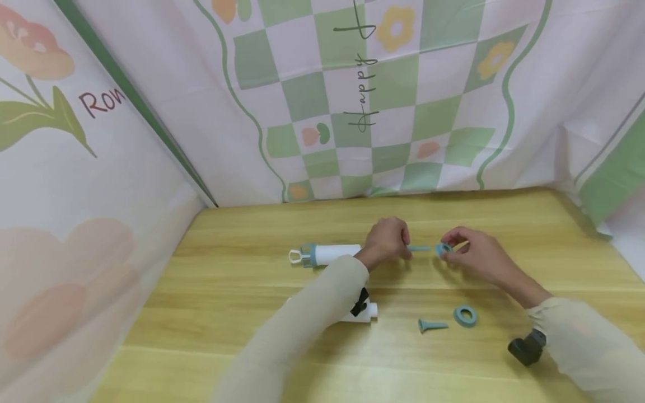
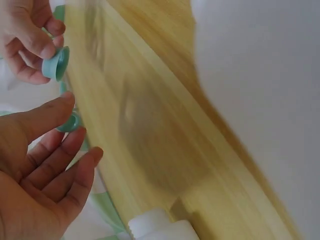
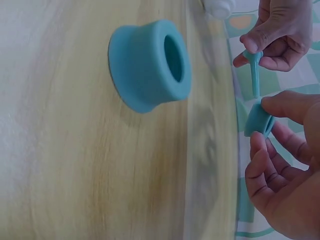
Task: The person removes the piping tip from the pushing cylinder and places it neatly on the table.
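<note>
Between thumb and fingers, my left hand (image 1: 388,239) pinches a teal funnel-shaped piece (image 3: 255,75) by its wide end. Its thin stem points toward the right hand. My right hand (image 1: 476,254) pinches a teal ring-shaped cap (image 3: 258,120) just off the stem's tip; a small gap shows between them. In the left wrist view the same cap (image 2: 56,64) is seen above the round end of the funnel-shaped piece (image 2: 70,122). On the table below lie a second teal ring-shaped cap (image 1: 465,316) and a second teal funnel-shaped piece (image 1: 433,326).
A white cylinder with a teal collar (image 1: 335,254) and a white loop at its end lies left of the hands. Another white bottle-like piece (image 1: 372,312) is partly hidden under the left sleeve. The wooden table (image 1: 201,313) meets a patterned cloth (image 1: 347,101) behind.
</note>
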{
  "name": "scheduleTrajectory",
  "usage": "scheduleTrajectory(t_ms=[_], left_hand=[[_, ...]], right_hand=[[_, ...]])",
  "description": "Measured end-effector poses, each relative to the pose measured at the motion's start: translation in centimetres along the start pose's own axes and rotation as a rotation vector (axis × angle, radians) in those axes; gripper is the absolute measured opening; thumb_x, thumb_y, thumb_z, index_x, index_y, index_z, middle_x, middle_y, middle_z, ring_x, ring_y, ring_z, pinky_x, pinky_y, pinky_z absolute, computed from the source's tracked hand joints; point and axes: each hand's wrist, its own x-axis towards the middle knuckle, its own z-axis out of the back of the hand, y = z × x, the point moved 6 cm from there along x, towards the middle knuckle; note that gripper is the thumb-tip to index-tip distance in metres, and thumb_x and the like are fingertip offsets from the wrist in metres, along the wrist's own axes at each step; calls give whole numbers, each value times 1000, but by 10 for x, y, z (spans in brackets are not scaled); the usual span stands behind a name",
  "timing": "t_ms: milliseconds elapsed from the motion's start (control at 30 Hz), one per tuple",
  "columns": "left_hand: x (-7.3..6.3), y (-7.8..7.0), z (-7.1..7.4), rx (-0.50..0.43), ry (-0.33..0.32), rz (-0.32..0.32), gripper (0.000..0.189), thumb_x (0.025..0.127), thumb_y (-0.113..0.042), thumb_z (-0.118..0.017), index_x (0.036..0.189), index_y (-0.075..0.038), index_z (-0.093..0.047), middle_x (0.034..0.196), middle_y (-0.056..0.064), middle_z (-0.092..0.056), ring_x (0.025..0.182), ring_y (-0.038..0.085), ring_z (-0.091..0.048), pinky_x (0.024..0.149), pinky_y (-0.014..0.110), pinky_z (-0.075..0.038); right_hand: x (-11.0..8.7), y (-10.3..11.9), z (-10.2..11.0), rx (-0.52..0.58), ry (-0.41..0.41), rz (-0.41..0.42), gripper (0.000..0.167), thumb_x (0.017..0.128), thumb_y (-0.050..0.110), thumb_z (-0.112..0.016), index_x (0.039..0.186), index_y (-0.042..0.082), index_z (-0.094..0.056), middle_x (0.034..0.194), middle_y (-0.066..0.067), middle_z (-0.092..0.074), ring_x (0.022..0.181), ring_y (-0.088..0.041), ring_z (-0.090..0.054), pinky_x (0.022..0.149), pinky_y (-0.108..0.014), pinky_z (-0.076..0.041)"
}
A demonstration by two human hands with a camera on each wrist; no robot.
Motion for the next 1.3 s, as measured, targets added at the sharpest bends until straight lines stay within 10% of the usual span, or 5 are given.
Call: scheduleTrajectory(t_ms=[933, 1300], left_hand=[[16, -5, -22, 196, 101, 235, 26, 69, -15, -94, 73, -12, -69, 73, -3, -62, 67, 12, -56, 59, 26, -50], [17, -14, -32, 345, 97, 158, 14, 90, -11, -69, 77, -16, -63, 71, -4, -60, 60, 11, -54, 50, 24, -46]], right_hand=[[11, -12, -9, -2, 64, -23, 28, 84, 12, -79, 104, -1, -65, 95, -10, -65, 89, -30, -67, 69, -35, -51], [13, -13, -12, -76, 55, 10, 28, 84, 17, -81, 102, 1, -67, 92, -7, -65, 87, -27, -65, 74, -40, -49]])
